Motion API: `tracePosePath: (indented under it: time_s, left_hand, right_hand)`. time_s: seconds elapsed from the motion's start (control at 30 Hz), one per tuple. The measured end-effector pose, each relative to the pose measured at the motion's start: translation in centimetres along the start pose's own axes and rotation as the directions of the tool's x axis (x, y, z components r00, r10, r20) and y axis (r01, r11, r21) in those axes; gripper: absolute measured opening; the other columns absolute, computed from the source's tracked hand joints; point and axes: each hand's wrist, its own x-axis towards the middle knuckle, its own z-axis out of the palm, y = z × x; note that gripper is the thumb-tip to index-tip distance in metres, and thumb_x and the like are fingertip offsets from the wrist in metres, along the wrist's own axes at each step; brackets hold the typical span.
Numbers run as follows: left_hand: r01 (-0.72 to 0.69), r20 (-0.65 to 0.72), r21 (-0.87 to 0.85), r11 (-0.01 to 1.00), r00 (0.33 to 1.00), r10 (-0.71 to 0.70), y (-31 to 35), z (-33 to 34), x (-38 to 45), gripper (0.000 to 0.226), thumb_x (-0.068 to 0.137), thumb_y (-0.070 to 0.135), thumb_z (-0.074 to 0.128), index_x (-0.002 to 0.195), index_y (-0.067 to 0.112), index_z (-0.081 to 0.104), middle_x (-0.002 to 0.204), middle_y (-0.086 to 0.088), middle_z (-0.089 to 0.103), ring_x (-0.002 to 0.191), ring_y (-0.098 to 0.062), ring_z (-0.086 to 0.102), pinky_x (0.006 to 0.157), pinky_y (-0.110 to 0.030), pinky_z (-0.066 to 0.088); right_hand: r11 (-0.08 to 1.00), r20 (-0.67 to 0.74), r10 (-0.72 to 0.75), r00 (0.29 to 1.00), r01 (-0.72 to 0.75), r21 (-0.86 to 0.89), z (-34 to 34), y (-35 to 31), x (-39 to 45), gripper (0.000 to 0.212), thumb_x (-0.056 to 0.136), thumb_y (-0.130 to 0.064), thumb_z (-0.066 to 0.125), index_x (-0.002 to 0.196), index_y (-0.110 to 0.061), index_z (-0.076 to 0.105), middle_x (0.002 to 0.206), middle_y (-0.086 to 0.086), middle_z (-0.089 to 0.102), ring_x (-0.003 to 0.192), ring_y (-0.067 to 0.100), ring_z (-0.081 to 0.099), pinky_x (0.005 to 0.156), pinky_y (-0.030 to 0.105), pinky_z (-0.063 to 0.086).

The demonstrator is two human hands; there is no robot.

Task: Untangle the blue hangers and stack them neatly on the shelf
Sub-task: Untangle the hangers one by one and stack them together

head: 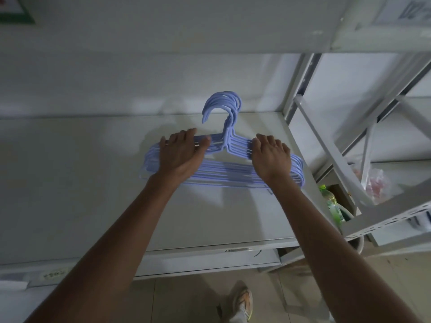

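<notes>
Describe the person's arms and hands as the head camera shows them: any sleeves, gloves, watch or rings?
Both forearms are bare along the whole stretch in view, with no sleeves showing. The left hand and right hand wear no gloves, and neither wrist shows a watch or band. A faint mark on one right-hand finger might be a ring, but it is too small to tell.
</notes>
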Motion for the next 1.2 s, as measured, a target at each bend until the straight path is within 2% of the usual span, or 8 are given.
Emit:
tracePosePath:
  time_s: [0.17,0.23,0.47,0.57,0.7,0.87,0.97,1.2]
  left_hand:
    - [0.023,0.045,0.136,0.99,0.999,-0.029,1.6,0.4,-0.2,0.049,0.101,0.049,0.02,0.126,0.025,0.054,0.129,-0.007,0.061,0.129,-0.032,0.049,0.116,-0.057,0.027]
    - [0.084,-0.009,0.077,0.994,0.996,-0.083,1.9,0.3,-0.2,0.044,0.103,0.047,0.028,0.12,0.022,0.06,0.127,-0.006,0.063,0.131,-0.029,0.048,0.117,-0.054,0.026]
    - [-0.044,0.169,0.192,0.981,0.986,0.011,1.5,0.2,0.8,0.048,0.101,0.044,0.027,0.144,0.029,0.042,0.157,0.002,0.039,0.147,-0.03,0.028,0.118,-0.058,0.021]
    - [0.011,0.126,0.083,0.996,0.992,-0.022,1.6,0.7,1.0,0.054,0.101,0.05,0.028,0.147,0.026,0.043,0.157,0.0,0.04,0.149,-0.026,0.027,0.12,-0.059,0.017]
    - [0.057,0.059,0.002,0.998,0.997,-0.057,2.2,0.9,1.2,0.052,0.102,0.054,0.033,0.138,0.022,0.052,0.15,-0.003,0.047,0.146,-0.025,0.032,0.121,-0.058,0.017]
    - [-0.005,0.094,0.177,0.984,0.996,-0.012,2.6,0.3,-0.1,0.046,0.103,0.039,0.026,0.141,0.023,0.046,0.139,-0.005,0.055,0.136,-0.034,0.041,0.116,-0.059,0.025]
    - [0.104,0.029,0.082,0.991,0.994,-0.107,3.2,0.0,-0.8,0.032,0.103,0.037,0.031,0.117,0.026,0.058,0.123,-0.006,0.064,0.129,-0.032,0.048,0.115,-0.055,0.028]
    - [0.014,-0.056,0.24,0.971,0.998,0.0,3.1,0.3,-1.4,0.029,0.099,0.022,0.035,0.115,0.017,0.059,0.107,-0.014,0.067,0.108,-0.04,0.059,0.105,-0.054,0.038]
  right_hand:
    - [0.988,0.068,0.126,0.99,-0.132,0.082,-0.1,-1.2,0.4,0.04,0.103,-0.021,0.021,0.135,-0.022,0.046,0.125,0.011,0.065,0.121,0.037,0.052,0.112,0.049,0.029]
    - [0.985,0.077,0.148,0.986,-0.153,0.076,-0.2,-1.7,0.6,0.04,0.103,-0.027,0.02,0.118,-0.019,0.057,0.121,0.012,0.067,0.119,0.036,0.051,0.112,0.049,0.03]
    - [0.993,0.051,0.007,0.999,-0.013,0.114,0.4,-2.0,1.1,0.048,0.106,-0.038,0.016,0.129,-0.022,0.055,0.139,0.008,0.059,0.133,0.032,0.047,0.117,0.048,0.028]
    - [0.99,0.017,-0.04,0.999,0.037,0.135,0.6,-1.6,1.0,0.063,0.107,-0.051,0.011,0.155,-0.022,0.038,0.154,0.004,0.049,0.144,0.028,0.041,0.122,0.046,0.024]
    - [0.987,-0.001,-0.109,0.994,0.109,0.12,0.5,-1.2,1.0,0.062,0.109,-0.047,0.016,0.16,-0.015,0.031,0.158,0.005,0.045,0.147,0.026,0.038,0.123,0.045,0.024]
    - [0.977,-0.002,-0.182,0.983,0.181,0.114,0.6,-1.1,0.2,0.051,0.108,-0.031,0.025,0.152,-0.017,0.046,0.153,-0.002,0.051,0.146,0.021,0.039,0.121,0.04,0.026]
    - [0.976,-0.01,-0.178,0.984,0.178,0.126,0.6,-1.2,-0.6,0.046,0.106,-0.024,0.03,0.144,-0.017,0.055,0.146,0.001,0.058,0.14,0.023,0.045,0.117,0.04,0.029]
    - [0.984,-0.073,-0.175,0.982,0.177,0.018,0.6,-1.7,-1.0,0.03,0.1,-0.018,0.034,0.104,-0.013,0.063,0.1,0.006,0.068,0.097,0.034,0.06,0.081,0.04,0.038]
